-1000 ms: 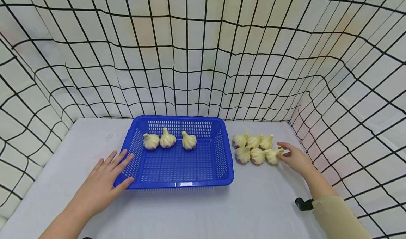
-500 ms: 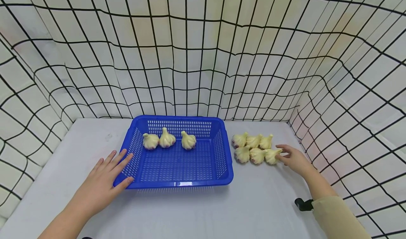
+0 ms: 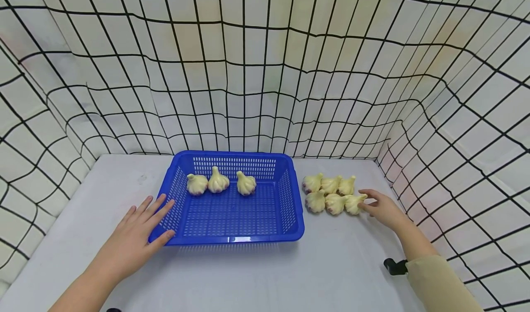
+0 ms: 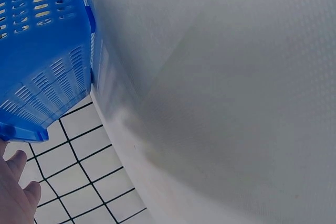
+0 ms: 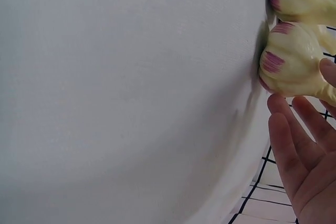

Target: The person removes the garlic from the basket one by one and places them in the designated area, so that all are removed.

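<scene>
In the head view, my left hand lies with spread, straight fingers on the left rim of the blue plastic basket. Toward the back of that basket sit a garlic bulb, a second garlic bulb and a third garlic bulb. Right of the basket, several garlic bulbs form two rows on the table. My right hand pinches the stem of the front row's rightmost garlic bulb between thumb and index finger, its other fingers extended beside the bulb.
A white-covered table carries everything. Behind it and on both sides rises a white cloth wall with black netting. A black strap piece shows at the right sleeve cuff.
My right hand has shifted slightly left, together with the stem it holds. The left hand has stayed on the basket rim.
</scene>
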{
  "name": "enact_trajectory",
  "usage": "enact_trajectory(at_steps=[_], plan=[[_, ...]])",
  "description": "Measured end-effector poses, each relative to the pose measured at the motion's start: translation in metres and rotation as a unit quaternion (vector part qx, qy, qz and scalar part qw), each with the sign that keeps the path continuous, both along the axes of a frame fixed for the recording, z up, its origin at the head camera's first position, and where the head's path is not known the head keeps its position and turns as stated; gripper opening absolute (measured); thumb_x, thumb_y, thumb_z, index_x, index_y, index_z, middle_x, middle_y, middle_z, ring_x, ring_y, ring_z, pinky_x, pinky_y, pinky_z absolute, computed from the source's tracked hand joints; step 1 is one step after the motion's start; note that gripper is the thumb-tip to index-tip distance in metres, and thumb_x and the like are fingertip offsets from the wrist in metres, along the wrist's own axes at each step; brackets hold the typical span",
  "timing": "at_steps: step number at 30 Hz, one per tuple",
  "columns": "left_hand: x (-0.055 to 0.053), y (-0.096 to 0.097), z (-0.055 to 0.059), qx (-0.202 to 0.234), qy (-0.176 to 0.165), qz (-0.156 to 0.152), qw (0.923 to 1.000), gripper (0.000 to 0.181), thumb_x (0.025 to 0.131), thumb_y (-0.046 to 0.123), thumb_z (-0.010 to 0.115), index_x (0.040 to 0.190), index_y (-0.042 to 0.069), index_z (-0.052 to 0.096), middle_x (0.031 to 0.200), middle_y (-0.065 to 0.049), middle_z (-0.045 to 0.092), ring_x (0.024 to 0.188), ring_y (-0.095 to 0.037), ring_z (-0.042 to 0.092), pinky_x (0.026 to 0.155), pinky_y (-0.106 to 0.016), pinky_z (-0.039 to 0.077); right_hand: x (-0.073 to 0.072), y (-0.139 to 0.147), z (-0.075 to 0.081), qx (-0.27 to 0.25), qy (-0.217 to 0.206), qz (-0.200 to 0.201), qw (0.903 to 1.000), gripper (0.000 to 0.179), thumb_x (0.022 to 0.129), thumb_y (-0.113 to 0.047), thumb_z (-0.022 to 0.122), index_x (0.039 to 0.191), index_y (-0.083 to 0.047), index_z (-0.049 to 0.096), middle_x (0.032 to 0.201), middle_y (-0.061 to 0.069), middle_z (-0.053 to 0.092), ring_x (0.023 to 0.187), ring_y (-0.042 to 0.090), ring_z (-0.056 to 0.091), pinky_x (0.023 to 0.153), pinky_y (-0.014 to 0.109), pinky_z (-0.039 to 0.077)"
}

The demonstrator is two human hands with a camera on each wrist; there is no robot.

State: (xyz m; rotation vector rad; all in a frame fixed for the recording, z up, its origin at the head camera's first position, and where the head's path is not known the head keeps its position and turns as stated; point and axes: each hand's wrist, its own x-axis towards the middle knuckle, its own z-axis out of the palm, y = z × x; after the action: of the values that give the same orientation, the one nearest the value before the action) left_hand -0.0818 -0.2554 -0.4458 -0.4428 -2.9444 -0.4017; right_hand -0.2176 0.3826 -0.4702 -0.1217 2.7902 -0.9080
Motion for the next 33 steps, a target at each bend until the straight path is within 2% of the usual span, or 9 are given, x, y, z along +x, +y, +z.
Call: enact_trajectory(at_steps=[7,16,20,29,33], plan=[[0.000,-0.001,0.000,-0.002,-0.001,-0.001,1.0000,0.073,0.098,0.051,0.055,0.158,0.020,0.027,0.162,-0.016,0.025,0.152,-0.035,0.004,0.119,-0.044,-0.016,0.000,0.002,0.002,-0.006,0.017,-0.002,0.9998,0.067,0.095,-0.044,0.065,0.145,-0.005,0.046,0.138,0.025,0.051,0.108,0.035,0.063,0.073,0.034,0.058],[0.000,0.000,0.001,-0.003,-0.005,0.003,1.0000,0.073,0.098,0.052,0.054,0.158,0.018,0.028,0.161,-0.017,0.025,0.151,-0.037,0.005,0.118,-0.045,-0.016,0.003,0.001,0.019,0.026,0.076,-0.005,0.9967,0.057,0.098,-0.041,0.061,0.141,-0.004,0.051,0.133,0.020,0.059,0.118,0.040,0.057,0.088,0.054,0.051],[0.000,0.001,0.002,-0.005,-0.006,0.006,1.0000,0.073,0.098,0.052,0.054,0.158,0.018,0.029,0.161,-0.017,0.025,0.151,-0.037,0.005,0.118,-0.044,-0.017,0.003,-0.003,0.029,0.031,0.078,-0.011,0.9964,0.057,0.098,-0.045,0.060,0.139,-0.007,0.053,0.134,0.018,0.059,0.118,0.038,0.056,0.087,0.054,0.051],[-0.001,0.002,0.002,-0.010,-0.003,0.004,0.9999,0.074,0.098,0.052,0.054,0.158,0.019,0.027,0.162,-0.016,0.025,0.151,-0.037,0.004,0.118,-0.043,-0.018,-0.002,-0.025,0.053,0.037,0.092,0.007,0.9950,0.051,0.098,-0.043,0.061,0.137,-0.009,0.057,0.131,0.016,0.061,0.111,0.036,0.059,0.088,0.052,0.052],[-0.001,0.001,0.003,-0.013,-0.005,0.005,0.9999,0.073,0.098,0.052,0.054,0.158,0.018,0.029,0.162,-0.017,0.025,0.151,-0.038,0.005,0.117,-0.043,-0.018,-0.006,-0.037,0.060,0.042,0.093,0.019,0.9946,0.054,0.096,-0.051,0.059,0.135,-0.014,0.060,0.131,0.012,0.061,0.109,0.034,0.060,0.086,0.049,0.052]])
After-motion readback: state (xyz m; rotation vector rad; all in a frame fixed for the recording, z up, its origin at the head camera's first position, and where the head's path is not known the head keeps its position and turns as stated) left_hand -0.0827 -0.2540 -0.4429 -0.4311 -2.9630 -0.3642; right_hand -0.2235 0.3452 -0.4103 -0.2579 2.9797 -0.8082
